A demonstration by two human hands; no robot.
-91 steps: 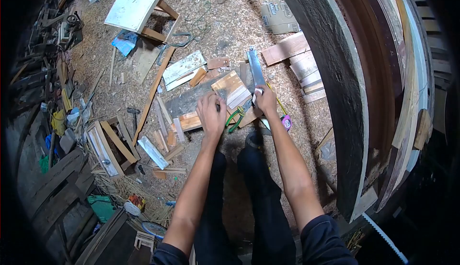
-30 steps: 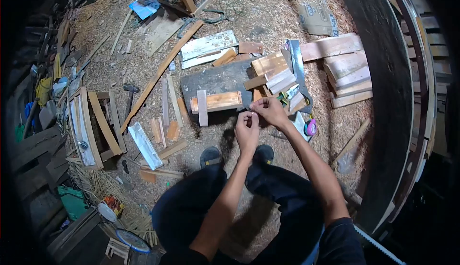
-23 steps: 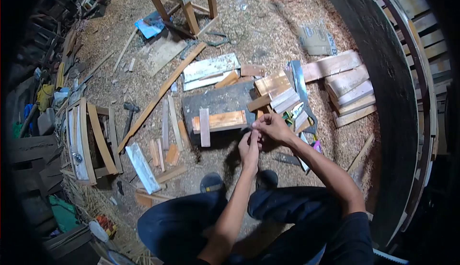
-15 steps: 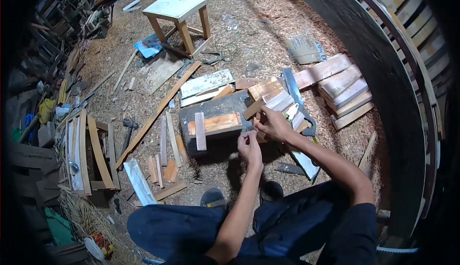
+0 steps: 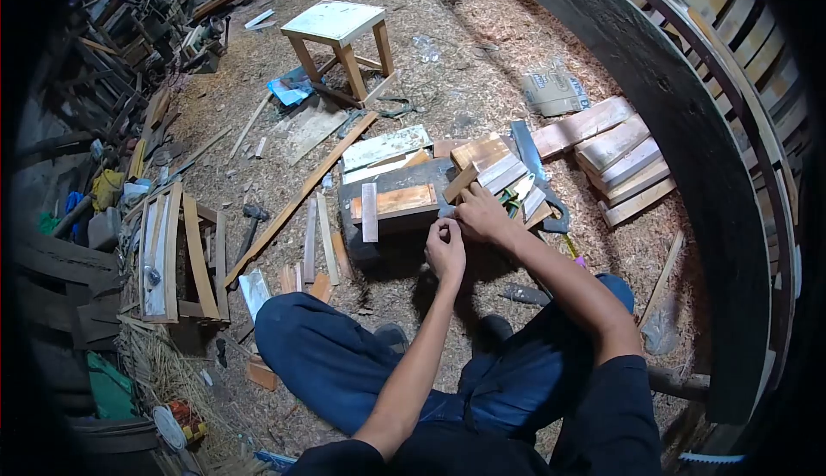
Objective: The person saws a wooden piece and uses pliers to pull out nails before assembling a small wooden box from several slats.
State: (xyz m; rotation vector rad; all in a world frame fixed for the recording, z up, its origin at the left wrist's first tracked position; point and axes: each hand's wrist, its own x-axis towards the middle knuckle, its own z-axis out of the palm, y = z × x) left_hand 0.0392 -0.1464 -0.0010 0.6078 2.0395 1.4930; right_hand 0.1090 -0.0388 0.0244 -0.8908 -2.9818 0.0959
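Note:
My left hand [image 5: 446, 250] is raised in front of a dark wooden block [image 5: 413, 177], its thumb and fingertips pinched together. Whatever is in that pinch is too small to make out. Close by on the right, my right hand [image 5: 483, 214] has curled fingers beside a short brown wood piece [image 5: 460, 184]; its fingertips are partly hidden, so what it holds does not show. On the block lies an orange-brown board [image 5: 400, 200] with a pale strip [image 5: 369, 212] across its left end. Several short wood pieces [image 5: 501, 171] and a green-handled tool [image 5: 513, 204] lie beside my right hand.
A handsaw [image 5: 527, 153] rests right of the block, near stacked planks [image 5: 624, 153]. A white-topped stool [image 5: 334, 22] stands behind. To the left are a long batten [image 5: 301, 196], a hammer [image 5: 249, 222] and a wooden frame [image 5: 185, 257]. Shavings cover the floor.
The view has shifted, and my left knee has swung outward over the pale board. My right hand has closed in more, and the green-handled tool shows more clearly beside it.

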